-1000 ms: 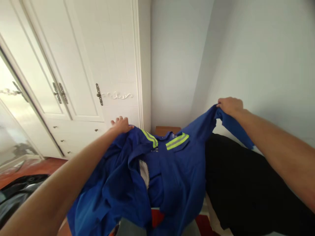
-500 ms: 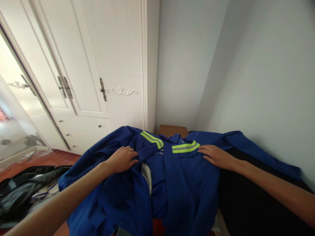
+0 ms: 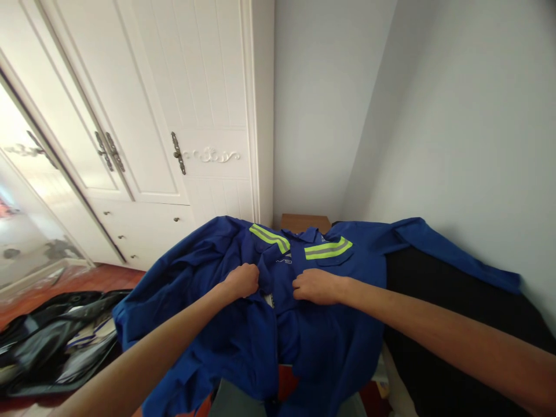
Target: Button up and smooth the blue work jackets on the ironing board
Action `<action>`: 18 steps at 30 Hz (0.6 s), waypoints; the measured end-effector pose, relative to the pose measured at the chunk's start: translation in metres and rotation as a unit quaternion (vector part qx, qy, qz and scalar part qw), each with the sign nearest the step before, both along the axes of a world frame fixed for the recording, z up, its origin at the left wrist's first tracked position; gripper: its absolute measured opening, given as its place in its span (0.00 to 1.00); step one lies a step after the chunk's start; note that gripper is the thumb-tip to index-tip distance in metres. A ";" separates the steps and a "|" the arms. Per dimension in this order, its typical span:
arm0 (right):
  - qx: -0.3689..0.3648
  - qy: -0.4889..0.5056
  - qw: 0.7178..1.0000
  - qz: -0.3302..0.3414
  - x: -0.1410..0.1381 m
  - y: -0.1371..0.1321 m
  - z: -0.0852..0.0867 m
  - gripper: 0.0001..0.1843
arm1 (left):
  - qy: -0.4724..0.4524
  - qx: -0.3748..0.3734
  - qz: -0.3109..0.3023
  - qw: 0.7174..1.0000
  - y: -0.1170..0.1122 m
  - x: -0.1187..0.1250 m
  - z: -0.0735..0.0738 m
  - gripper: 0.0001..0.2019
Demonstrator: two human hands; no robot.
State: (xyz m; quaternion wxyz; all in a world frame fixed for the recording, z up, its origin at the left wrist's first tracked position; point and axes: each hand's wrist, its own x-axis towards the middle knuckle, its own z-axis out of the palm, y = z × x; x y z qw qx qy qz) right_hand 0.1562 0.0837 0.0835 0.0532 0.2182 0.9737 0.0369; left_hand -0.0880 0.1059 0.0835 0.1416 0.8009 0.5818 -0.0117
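Observation:
A blue work jacket (image 3: 339, 330) with yellow-green reflective strips across the chest lies spread out, front up, its collar toward the wall. My left hand (image 3: 244, 280) is closed on the edge of the left front panel, below the chest strip. Closed on the other front edge is my right hand (image 3: 316, 286), just under the right strip. Between the two panels a gap shows the inside of the jacket, with a bit of zipper and pale lining beside my left hand. One sleeve stretches out to the right over a black surface (image 3: 443, 330).
A white wardrobe (image 3: 212, 87) with metal handles and drawers stands at the left. Behind the collar is a brown wooden piece (image 3: 304, 221) against the grey wall (image 3: 321, 104). An open black bag (image 3: 39, 347) holding clothes sits on the reddish floor.
Both hands have moved inward from the chest sides to the front edges and closed on them. The front panels have come closer together, narrowing the gap.

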 end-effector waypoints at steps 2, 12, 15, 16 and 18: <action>0.001 0.006 1.000 0.003 0.009 0.004 0.010 0.17 | -0.034 -0.008 -0.004 0.999 -0.001 0.002 0.001 0.08; -0.077 0.207 0.970 -0.103 0.058 -0.003 0.021 0.18 | -0.002 0.125 0.023 0.992 0.016 0.033 0.007 0.24; -0.114 0.211 0.961 -0.137 0.054 -0.012 0.011 0.19 | 0.043 0.103 0.036 0.993 0.033 0.038 -0.002 0.20; -0.119 0.216 0.957 -0.152 0.052 -0.015 0.009 0.17 | 0.046 0.099 0.042 0.993 0.037 0.039 -0.003 0.16; -0.125 0.228 0.948 -0.184 0.049 -0.019 0.007 0.14 | 0.042 0.099 0.052 0.993 0.045 0.041 -0.003 0.12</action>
